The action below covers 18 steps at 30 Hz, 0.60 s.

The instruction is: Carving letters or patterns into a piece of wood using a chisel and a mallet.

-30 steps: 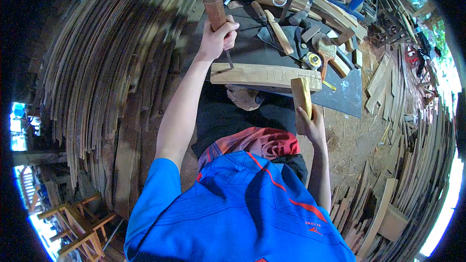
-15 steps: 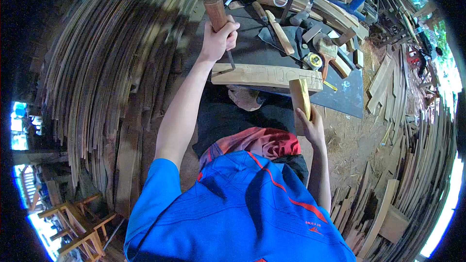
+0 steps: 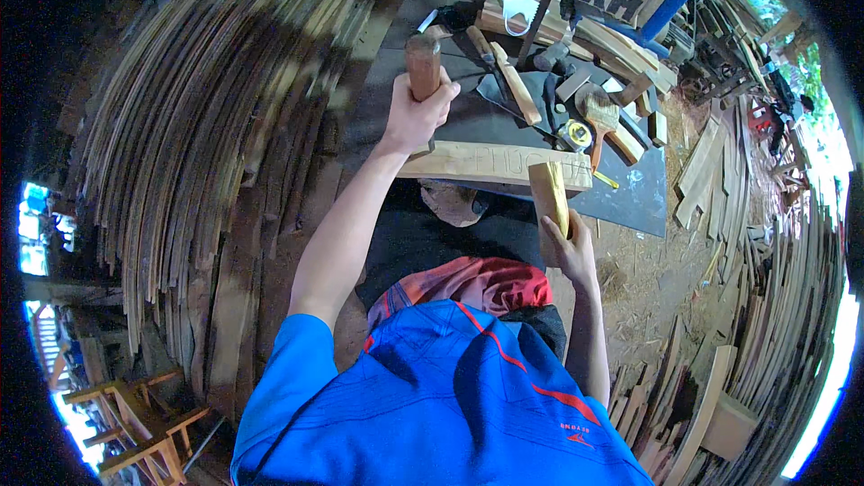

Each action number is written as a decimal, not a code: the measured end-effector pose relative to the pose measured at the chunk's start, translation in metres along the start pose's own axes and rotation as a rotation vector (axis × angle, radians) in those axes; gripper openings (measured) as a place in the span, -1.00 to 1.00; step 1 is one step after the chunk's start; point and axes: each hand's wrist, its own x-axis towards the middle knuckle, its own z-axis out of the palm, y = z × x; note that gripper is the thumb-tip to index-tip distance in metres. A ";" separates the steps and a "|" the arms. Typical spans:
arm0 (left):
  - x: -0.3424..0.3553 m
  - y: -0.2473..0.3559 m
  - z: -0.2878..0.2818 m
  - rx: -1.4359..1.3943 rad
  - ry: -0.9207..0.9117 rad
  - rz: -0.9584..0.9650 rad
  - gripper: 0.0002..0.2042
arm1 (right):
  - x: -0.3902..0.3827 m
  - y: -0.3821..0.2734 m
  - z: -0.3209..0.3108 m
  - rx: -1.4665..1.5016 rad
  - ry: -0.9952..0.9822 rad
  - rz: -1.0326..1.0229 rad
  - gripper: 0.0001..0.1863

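Observation:
My left hand [image 3: 419, 117] is closed around the thick wooden handle of a chisel [image 3: 423, 63], held upright. Its blade is mostly hidden behind the hand, pointing down at the left part of a pale wooden board [image 3: 459, 162]. The board lies crosswise along the near edge of a dark work surface, with pencilled lettering on it. Lower right, my right hand [image 3: 572, 247] grips a short, thick wooden mallet-like block [image 3: 549, 191], yellowish along one side. The block's upper end overlaps the board's right end in view; whether they touch I cannot tell.
Beyond the board lie a tape measure [image 3: 574, 135], a brush [image 3: 598, 108], a wooden-handled tool [image 3: 516, 85], a white mask [image 3: 519, 12] and wood offcuts. Long stacked strips [image 3: 207, 108] fill the left side; more planks [image 3: 765, 306] stand at right. A wooden stool [image 3: 144, 423] is lower left.
My left hand and the chisel have come nearer to the board and slightly right, covering most of the blade. The whole view has shifted a little; my right hand keeps its grip on the block.

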 end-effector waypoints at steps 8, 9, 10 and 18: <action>-0.003 -0.007 0.009 0.170 0.035 0.125 -0.80 | 0.018 -0.060 -0.016 -0.062 -0.054 -0.146 -0.56; -0.004 -0.009 0.008 0.163 0.046 0.109 -0.80 | 0.022 -0.077 -0.021 -0.057 -0.026 -0.225 -0.55; -0.004 -0.009 0.009 0.153 0.059 0.094 -0.80 | 0.026 -0.099 -0.029 -0.056 0.002 -0.304 -0.53; -0.003 -0.009 0.006 0.100 0.037 0.092 -0.80 | 0.025 -0.264 -0.034 0.111 0.312 -0.901 -0.59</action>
